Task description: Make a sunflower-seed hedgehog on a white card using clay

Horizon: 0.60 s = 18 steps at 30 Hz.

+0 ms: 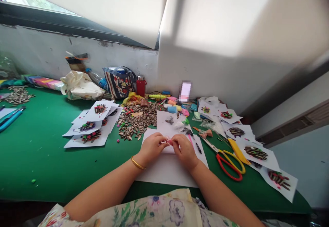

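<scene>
Floral clothing (154,210): nearest lens, across btm ctr of frame; pale cloth w/ leaf & flower print.
L hand (152,147): ctr of frame, over paper; thumb & fingertips pinching small pink bit (169,141); gold bangle (138,162) at wrist.
R hand (187,151): just right of ctr; fingertips gripping same bit fr. other side, close up to L fingertips.
Pink bit: ctr of frame, betw. both hands, above paper; mostly hidden by fingers, exact shape can't tell.
White sheets (169,172): flat & overlapping under hands, ctr to lower ctr.
Black pen (197,147): on sheets, just right of R hand.
Scissors (219,151): right of sheets; one red handle, one yellow, blades twd ctr.
Yellow strip (238,151): near scissors, right side of frame.
Seed pile (144,119): striped seeds, beyond L hand, ctr of frame.
L cards (87,143): stacked left of seeds, w/ dark striped shapes & coloured dots.
R cards (272,158): overlapping row down right side, similar designs.
Red bottle (141,86): upright, upper ctr, beside patterned bag (119,83).
Cream bag (82,86): slumped, upper left, left of patterned one.
Green tabletop (46,124): under all of it, widest bare stretch at left.
</scene>
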Each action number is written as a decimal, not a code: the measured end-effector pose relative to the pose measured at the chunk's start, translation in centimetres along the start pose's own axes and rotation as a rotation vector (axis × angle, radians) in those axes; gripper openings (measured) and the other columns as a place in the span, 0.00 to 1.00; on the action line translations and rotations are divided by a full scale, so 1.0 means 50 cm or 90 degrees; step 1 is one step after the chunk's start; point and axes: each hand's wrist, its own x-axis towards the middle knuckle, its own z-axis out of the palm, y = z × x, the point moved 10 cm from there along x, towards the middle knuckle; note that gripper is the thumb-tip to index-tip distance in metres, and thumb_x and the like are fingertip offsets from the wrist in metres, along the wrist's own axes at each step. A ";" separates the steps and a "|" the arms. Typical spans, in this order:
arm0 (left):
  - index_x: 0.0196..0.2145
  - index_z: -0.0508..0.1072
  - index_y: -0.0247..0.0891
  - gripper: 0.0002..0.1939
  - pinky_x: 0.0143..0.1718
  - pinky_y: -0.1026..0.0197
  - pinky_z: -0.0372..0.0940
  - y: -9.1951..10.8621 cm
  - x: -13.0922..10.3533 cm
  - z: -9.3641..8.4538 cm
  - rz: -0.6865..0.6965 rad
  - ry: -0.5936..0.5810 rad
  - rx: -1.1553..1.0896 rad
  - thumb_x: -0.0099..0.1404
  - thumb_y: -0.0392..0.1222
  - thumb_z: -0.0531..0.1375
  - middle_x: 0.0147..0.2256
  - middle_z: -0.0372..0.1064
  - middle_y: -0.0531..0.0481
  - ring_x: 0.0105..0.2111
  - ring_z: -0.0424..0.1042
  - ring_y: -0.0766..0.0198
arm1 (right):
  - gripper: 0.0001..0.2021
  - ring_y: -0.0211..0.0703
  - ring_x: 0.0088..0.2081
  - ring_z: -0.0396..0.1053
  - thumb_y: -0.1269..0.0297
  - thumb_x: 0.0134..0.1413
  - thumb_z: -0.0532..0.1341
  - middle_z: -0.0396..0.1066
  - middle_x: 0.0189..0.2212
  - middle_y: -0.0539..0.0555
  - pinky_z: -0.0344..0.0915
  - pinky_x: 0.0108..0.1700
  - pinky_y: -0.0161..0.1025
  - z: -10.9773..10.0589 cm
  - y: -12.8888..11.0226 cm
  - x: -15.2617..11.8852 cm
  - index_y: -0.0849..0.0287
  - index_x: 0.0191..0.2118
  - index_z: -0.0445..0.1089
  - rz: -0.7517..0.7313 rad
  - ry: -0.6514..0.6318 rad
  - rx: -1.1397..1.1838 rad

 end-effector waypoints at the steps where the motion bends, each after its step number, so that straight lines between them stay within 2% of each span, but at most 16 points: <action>1: 0.38 0.79 0.42 0.06 0.42 0.60 0.65 -0.001 -0.001 0.003 -0.004 -0.009 0.014 0.64 0.42 0.63 0.36 0.73 0.49 0.38 0.72 0.61 | 0.07 0.46 0.41 0.67 0.67 0.64 0.52 0.71 0.37 0.56 0.65 0.45 0.44 0.002 0.000 0.000 0.55 0.37 0.66 0.000 -0.004 0.002; 5: 0.34 0.80 0.41 0.05 0.41 0.61 0.65 0.001 0.000 0.011 -0.002 -0.038 0.020 0.64 0.39 0.62 0.34 0.73 0.49 0.36 0.72 0.61 | 0.07 0.46 0.40 0.67 0.66 0.65 0.51 0.70 0.36 0.56 0.65 0.45 0.44 0.007 -0.002 -0.002 0.55 0.37 0.66 -0.003 -0.016 0.016; 12: 0.33 0.78 0.38 0.05 0.40 0.61 0.65 0.017 0.004 -0.014 0.061 0.031 -0.007 0.65 0.39 0.61 0.33 0.72 0.48 0.36 0.71 0.62 | 0.08 0.46 0.41 0.67 0.65 0.66 0.50 0.70 0.36 0.56 0.64 0.46 0.44 -0.005 0.001 0.000 0.56 0.37 0.66 0.023 0.013 0.030; 18: 0.35 0.78 0.38 0.05 0.40 0.60 0.64 0.017 0.001 -0.005 0.080 0.025 0.029 0.64 0.41 0.63 0.34 0.73 0.47 0.36 0.71 0.61 | 0.08 0.45 0.39 0.66 0.65 0.66 0.51 0.69 0.35 0.55 0.64 0.44 0.43 -0.003 0.003 0.000 0.56 0.37 0.66 0.020 0.016 0.047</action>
